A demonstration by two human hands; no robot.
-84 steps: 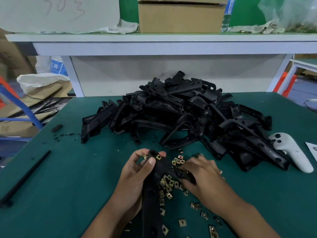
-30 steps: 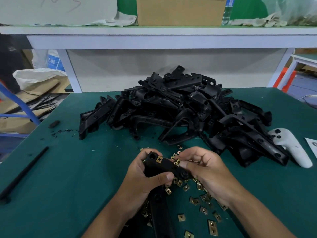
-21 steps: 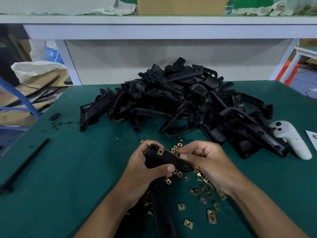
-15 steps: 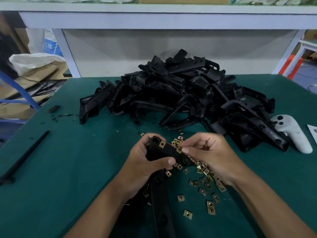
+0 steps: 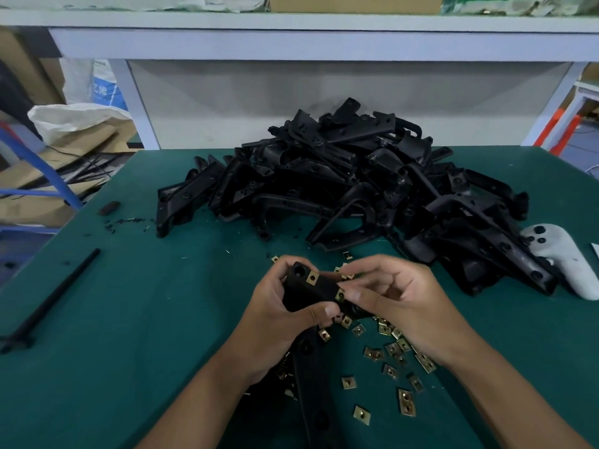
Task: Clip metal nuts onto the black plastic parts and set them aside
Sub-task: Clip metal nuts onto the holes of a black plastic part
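The left hand (image 5: 278, 314) grips the upper end of a black plastic part (image 5: 316, 291), fingers curled behind it and thumb across its near face. The part is raised above the green table (image 5: 129, 319), near the middle of the near edge, and its long lower section runs down toward that edge between the forearms. One metal nut (image 5: 311, 277) sits clipped on the part's top face beside a round hole.

The right hand (image 5: 398, 299) is just to the right of the part. Its thumb and forefinger pinch a second nut (image 5: 340, 294) against the part's right end; the remaining fingers are curled.

Loose nuts (image 5: 389, 351) lie scattered on the table below and to the right of both hands.

A pile of black parts (image 5: 340, 186) occupies the centre of the table toward the far edge. A white controller (image 5: 565, 260) lies at the right edge, touching the pile. A black rod (image 5: 52, 296) lies near the left edge, well apart from the hands.
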